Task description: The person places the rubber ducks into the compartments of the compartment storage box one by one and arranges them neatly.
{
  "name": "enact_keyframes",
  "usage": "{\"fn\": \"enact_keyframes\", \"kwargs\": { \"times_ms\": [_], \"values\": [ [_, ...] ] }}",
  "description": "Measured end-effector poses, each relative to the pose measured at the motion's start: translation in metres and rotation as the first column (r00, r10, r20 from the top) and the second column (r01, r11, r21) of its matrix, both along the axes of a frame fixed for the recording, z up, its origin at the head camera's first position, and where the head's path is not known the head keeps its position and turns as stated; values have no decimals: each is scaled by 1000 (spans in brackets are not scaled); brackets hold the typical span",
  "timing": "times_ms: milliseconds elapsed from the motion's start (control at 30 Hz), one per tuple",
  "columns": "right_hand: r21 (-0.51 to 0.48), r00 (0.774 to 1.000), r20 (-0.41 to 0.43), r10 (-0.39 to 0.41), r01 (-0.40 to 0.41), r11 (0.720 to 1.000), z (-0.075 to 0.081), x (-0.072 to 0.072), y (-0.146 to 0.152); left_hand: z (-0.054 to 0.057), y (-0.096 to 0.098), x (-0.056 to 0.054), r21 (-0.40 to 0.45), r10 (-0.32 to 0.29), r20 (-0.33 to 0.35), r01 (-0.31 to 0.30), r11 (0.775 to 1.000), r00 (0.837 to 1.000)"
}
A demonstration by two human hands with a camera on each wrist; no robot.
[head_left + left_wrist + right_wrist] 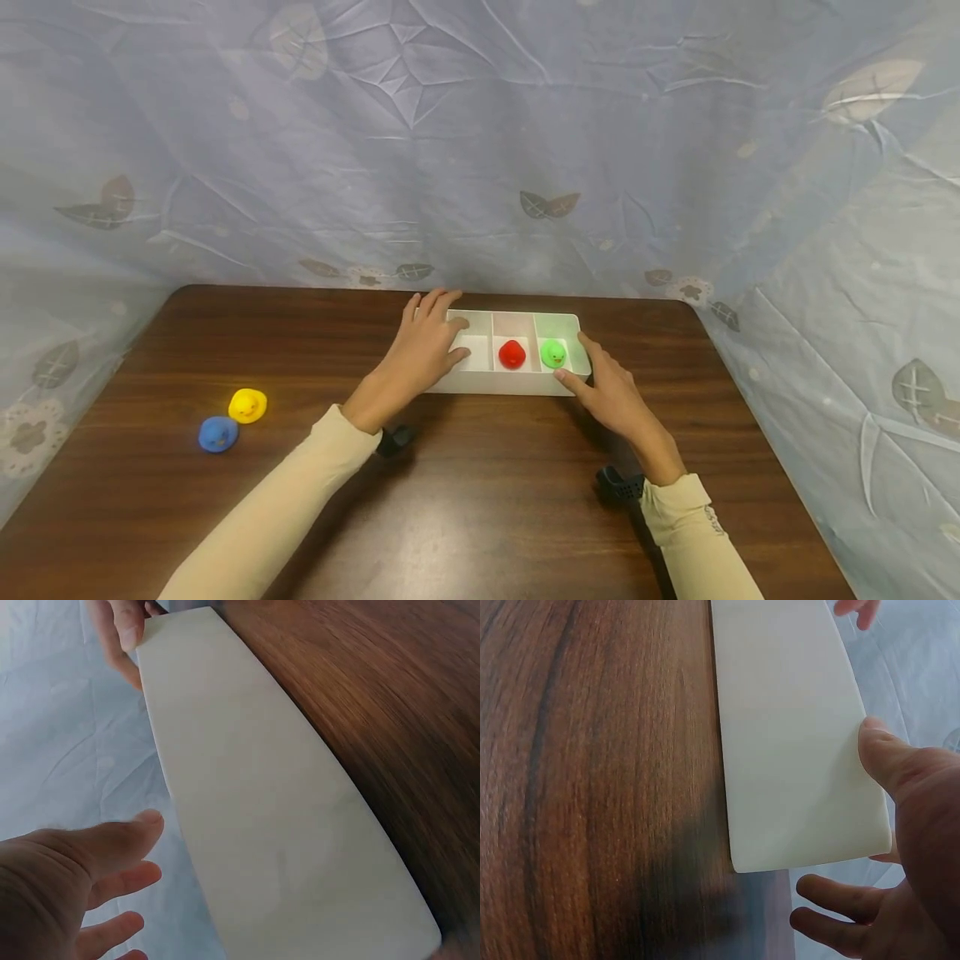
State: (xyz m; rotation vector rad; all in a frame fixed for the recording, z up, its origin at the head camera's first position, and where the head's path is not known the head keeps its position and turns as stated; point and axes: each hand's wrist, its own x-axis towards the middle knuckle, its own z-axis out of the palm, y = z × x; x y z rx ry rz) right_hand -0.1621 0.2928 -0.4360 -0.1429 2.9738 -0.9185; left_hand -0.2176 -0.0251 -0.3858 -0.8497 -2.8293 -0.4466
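A long white divided box (487,383) lies near the table's back edge. Inside, a red toy duck (512,355) and a green toy duck (554,354) occupy neighbouring compartments, green at the right end. My left hand (422,354) is over the box's left end, thumb and fingers spread, hiding part of it; in the left wrist view its thumb (124,841) stands apart from the front wall. With the thumb at the front rim and fingers along the end wall, my right hand (617,396) holds the right end corner.
Left on the brown wooden table (480,475) sit a yellow toy duck (247,406) and a blue toy duck (218,434), side by side. Pale patterned cloth (480,167) hangs behind the table and along both sides. Dark straps show at both wrists.
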Motion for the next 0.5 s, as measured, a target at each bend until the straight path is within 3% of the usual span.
{"fn": "enact_keyframes", "kwargs": {
  "times_ms": [300,500],
  "values": [
    [-10,1000,9,-5,5,1000,2,1,-1,0,-22,9,8,50,-22,-50,999,998],
    [-9,1000,14,1,-1,1000,2,2,0,-2,-36,14,10,81,5,-81,997,997]
  ]
}}
